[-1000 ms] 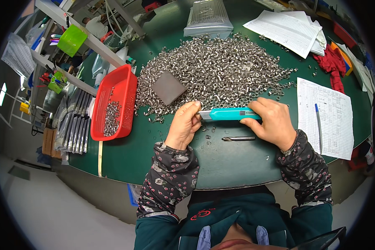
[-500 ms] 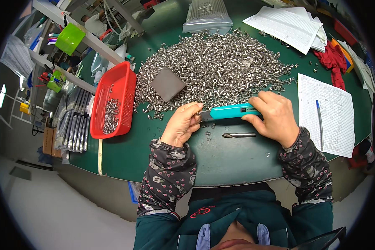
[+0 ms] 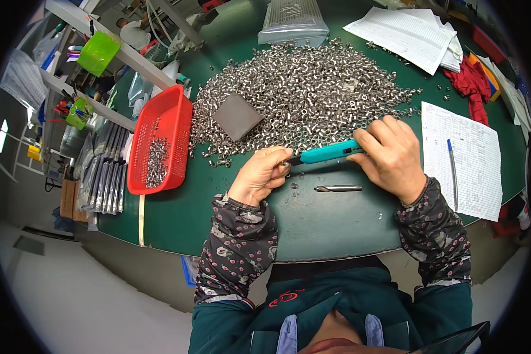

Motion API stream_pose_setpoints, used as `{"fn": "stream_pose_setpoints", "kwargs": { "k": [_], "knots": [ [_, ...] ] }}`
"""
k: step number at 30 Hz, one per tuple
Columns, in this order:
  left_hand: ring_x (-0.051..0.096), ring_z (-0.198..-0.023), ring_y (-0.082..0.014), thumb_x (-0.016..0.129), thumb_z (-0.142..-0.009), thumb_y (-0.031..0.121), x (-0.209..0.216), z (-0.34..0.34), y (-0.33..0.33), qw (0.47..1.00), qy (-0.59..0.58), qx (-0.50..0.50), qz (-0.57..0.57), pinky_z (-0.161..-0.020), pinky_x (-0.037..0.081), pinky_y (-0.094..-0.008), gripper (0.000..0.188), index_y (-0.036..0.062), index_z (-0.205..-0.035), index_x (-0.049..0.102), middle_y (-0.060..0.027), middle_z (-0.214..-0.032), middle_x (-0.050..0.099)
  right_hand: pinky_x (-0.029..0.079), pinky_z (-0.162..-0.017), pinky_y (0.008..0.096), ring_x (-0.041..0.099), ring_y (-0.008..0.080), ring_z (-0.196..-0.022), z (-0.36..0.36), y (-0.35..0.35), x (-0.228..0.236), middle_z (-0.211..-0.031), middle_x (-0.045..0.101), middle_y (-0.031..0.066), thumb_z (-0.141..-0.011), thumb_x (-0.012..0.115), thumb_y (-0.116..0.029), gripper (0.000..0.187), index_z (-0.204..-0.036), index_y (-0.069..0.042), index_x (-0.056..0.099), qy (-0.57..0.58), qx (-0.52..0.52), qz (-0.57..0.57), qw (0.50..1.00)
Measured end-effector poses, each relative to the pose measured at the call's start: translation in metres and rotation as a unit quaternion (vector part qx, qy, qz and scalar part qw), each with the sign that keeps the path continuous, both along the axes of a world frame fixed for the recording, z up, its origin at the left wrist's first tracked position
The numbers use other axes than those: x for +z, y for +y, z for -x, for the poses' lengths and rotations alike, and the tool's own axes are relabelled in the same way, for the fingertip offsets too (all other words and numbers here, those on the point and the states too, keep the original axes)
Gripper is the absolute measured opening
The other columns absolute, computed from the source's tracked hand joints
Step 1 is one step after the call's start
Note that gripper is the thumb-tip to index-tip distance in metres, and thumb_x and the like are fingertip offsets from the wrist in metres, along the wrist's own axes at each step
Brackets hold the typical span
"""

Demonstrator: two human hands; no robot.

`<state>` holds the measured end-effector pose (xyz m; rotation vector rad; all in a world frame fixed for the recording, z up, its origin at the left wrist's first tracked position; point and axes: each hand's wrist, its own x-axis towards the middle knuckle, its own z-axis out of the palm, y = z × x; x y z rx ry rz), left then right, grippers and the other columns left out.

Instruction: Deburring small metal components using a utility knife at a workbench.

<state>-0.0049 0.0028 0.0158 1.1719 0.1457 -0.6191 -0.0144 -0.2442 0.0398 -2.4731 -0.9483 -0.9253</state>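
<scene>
My right hand [image 3: 392, 156] grips a teal utility knife [image 3: 330, 153], its dark tip pointing left. My left hand [image 3: 262, 174] is closed in a pinch on a small metal ring [image 3: 286, 164], mostly hidden by the fingers, and the knife's tip meets it there. Beyond both hands spreads a wide heap of small shiny metal rings [image 3: 318, 88]. On the heap's left part rests a dark grey square block [image 3: 237, 117]. Below the knife, a drill bit [image 3: 338, 188] lies on the green table [image 3: 330, 236], with a few thin shavings near it.
At the left stands a red plastic basket [image 3: 181, 141] holding some rings. Printed sheets [image 3: 474, 159] with a blue pen [image 3: 452, 168] lie on the right. Farther off are more papers [image 3: 401, 35], a bagged bundle [image 3: 293, 23] and a red cloth [image 3: 470, 88]. Packed bags [image 3: 103, 171] stand beyond the basket.
The knife has turned in my right hand, showing its narrower edge, and its right end has risen slightly. My right hand has shifted a little up and right. My left hand stays nearly in place.
</scene>
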Motion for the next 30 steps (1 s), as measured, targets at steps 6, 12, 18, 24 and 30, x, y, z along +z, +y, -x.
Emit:
{"fn": "stream_pose_setpoints", "kwargs": {
  "k": [6, 12, 18, 24, 30],
  "knots": [
    [0.027, -0.043, -0.0014, 0.05, -0.087, 0.021, 0.0, 0.001, -0.004, 0.998, -0.045, 0.048, 0.003, -0.035, 0.02, -0.0145, 0.021, 0.009, -0.069, 0.047, 0.0043, -0.056, 0.038, 0.037, -0.055, 0.0322, 0.047, 0.0214, -0.064, -0.001, -0.001, 0.0, -0.068, 0.045, 0.0048, -0.055, 0.071, -0.019, 0.031, -0.079, -0.007, 0.056, -0.014, -0.005, -0.03, 0.999],
    [0.028, -0.047, -0.0024, 0.043, -0.09, 0.018, -0.01, -0.005, 0.003, 0.976, -0.151, 0.061, 0.141, -0.037, 0.022, -0.0141, 0.013, 0.0065, -0.092, 0.05, 0.0011, -0.068, 0.04, 0.04, -0.051, 0.0358, 0.052, 0.0257, -0.061, -0.004, -0.001, -0.012, -0.064, 0.05, 0.0077, -0.065, 0.068, -0.025, 0.025, -0.076, -0.005, 0.057, 0.11, -0.033, -0.113, 0.987],
    [0.029, -0.047, -0.0027, 0.044, -0.089, 0.011, -0.009, -0.003, 0.001, 0.969, -0.164, 0.07, 0.17, -0.038, 0.024, -0.0141, 0.009, 0.0064, -0.095, 0.049, -0.0025, -0.076, 0.046, 0.042, -0.053, 0.0374, 0.055, 0.0284, -0.06, -0.003, 0.001, -0.015, -0.066, 0.055, 0.0095, -0.069, 0.065, -0.032, 0.029, -0.077, -0.005, 0.059, 0.239, -0.033, -0.126, 0.962],
    [0.03, -0.047, -0.0025, 0.044, -0.088, 0.009, -0.011, -0.003, 0.002, 0.969, -0.169, 0.065, 0.167, -0.038, 0.024, -0.0143, 0.009, 0.007, -0.096, 0.049, -0.0038, -0.082, 0.051, 0.043, -0.056, 0.0384, 0.057, 0.0299, -0.064, -0.004, 0.003, -0.014, -0.068, 0.058, 0.012, -0.07, 0.062, -0.036, 0.032, -0.077, -0.005, 0.061, 0.321, -0.023, -0.125, 0.938],
    [0.028, -0.046, -0.0019, 0.045, -0.088, 0.009, -0.011, -0.004, 0.0, 0.969, -0.181, 0.054, 0.158, -0.038, 0.024, -0.0141, 0.009, 0.0074, -0.095, 0.049, -0.0028, -0.085, 0.053, 0.043, -0.057, 0.0395, 0.057, 0.0313, -0.064, -0.005, 0.0, -0.015, -0.068, 0.058, 0.0127, -0.07, 0.062, -0.039, 0.035, -0.078, -0.006, 0.062, 0.374, -0.015, -0.121, 0.919]
  ]
}}
